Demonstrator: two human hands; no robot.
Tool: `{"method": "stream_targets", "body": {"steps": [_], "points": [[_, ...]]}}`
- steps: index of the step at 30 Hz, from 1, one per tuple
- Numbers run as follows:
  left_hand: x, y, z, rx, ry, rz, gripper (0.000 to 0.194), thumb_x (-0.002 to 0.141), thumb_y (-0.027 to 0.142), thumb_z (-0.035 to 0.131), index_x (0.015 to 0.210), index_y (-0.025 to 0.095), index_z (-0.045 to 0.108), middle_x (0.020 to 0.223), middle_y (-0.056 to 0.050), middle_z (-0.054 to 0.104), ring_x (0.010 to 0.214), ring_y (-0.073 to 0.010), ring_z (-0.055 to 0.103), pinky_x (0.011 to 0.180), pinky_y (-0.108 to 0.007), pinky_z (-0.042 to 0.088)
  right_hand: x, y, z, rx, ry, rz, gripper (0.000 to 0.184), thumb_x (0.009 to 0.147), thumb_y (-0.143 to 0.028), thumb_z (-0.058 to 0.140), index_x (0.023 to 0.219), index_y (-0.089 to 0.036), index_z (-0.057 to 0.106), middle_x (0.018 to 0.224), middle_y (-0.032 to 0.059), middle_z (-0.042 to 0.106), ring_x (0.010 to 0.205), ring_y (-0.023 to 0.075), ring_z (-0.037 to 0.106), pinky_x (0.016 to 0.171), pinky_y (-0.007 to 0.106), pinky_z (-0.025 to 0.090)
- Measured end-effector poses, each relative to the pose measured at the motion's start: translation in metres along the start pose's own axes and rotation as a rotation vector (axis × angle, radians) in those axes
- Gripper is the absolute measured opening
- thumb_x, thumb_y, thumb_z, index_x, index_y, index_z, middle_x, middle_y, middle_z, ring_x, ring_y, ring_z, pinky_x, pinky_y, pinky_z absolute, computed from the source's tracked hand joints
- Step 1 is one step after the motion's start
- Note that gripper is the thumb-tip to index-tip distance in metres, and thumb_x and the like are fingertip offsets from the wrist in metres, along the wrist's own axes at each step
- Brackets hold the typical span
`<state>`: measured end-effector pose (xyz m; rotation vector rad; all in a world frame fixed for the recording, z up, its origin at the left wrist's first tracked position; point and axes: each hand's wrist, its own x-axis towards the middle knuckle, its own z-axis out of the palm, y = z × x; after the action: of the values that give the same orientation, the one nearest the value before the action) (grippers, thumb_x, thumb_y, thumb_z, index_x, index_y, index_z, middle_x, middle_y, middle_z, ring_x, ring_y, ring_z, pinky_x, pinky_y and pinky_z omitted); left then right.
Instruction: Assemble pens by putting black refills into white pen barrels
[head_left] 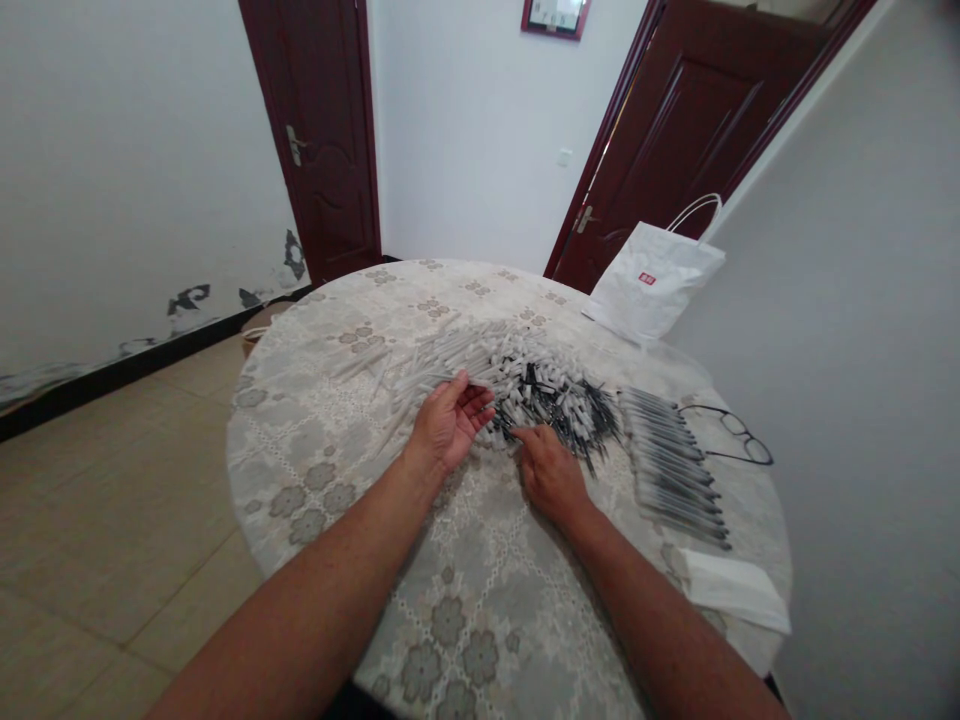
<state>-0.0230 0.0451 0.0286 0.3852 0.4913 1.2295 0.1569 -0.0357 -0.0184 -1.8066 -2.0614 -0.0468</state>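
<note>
A heap of thin white tubes (pixel 450 350) and dark slim pieces (pixel 551 400), which look like pen parts, lies at the middle of the table. My left hand (pixel 448 425) is at the near left edge of the heap, palm turned inward. Its thumb is apart from the loosely bent fingers, and I make out nothing held in it. Close by, my right hand (pixel 551 472) reaches to the heap's near edge with thumb and forefinger together. Whatever is in that pinch is too small to name. To the right, slim pens (pixel 671 460) lie side by side in a row.
A patterned cloth covers the round table (pixel 300 450). Eyeglasses (pixel 739 435) lie beyond the pen row, and a folded white sheet (pixel 731 590) is at the near right. A white paper bag (pixel 652 280) stands at the back right, close to the wall.
</note>
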Motion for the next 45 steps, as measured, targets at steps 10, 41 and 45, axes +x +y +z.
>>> {"method": "stream_targets", "body": {"steps": [10, 41, 45], "points": [[-0.001, -0.001, 0.0, 0.019, 0.019, -0.002, 0.019, 0.083, 0.028, 0.073, 0.085, 0.015, 0.061, 0.076, -0.004, 0.071, 0.063, -0.0141, 0.069, 0.054, -0.024, 0.056, 0.012, -0.008, -0.003, -0.106, -0.069, 0.045, 0.032, 0.102, -0.03, 0.043, 0.127, -0.026, 0.062, 0.117, 0.0083, 0.058, 0.087, 0.016, 0.063, 0.077, 0.024, 0.046], [-0.004, -0.002, 0.001, 0.065, 0.002, -0.01, 0.018, 0.084, 0.029, 0.072, 0.084, 0.014, 0.061, 0.074, -0.002, 0.07, 0.056, -0.0121, 0.066, 0.051, -0.023, 0.055, 0.024, -0.035, -0.006, -0.333, -0.102, 0.1, 0.022, 0.101, -0.035, 0.045, 0.104, -0.023, 0.063, 0.108, 0.0073, 0.056, 0.08, 0.0168, 0.062, 0.063, 0.027, 0.039], [-0.004, -0.003, 0.001, 0.08, 0.002, -0.015, 0.017, 0.084, 0.029, 0.072, 0.083, 0.015, 0.061, 0.074, -0.002, 0.07, 0.056, -0.0122, 0.065, 0.05, -0.024, 0.055, 0.023, -0.031, -0.005, -0.354, -0.091, 0.126, 0.018, 0.098, -0.032, 0.048, 0.101, -0.02, 0.061, 0.105, 0.0075, 0.057, 0.08, 0.018, 0.063, 0.063, 0.027, 0.04]]}}
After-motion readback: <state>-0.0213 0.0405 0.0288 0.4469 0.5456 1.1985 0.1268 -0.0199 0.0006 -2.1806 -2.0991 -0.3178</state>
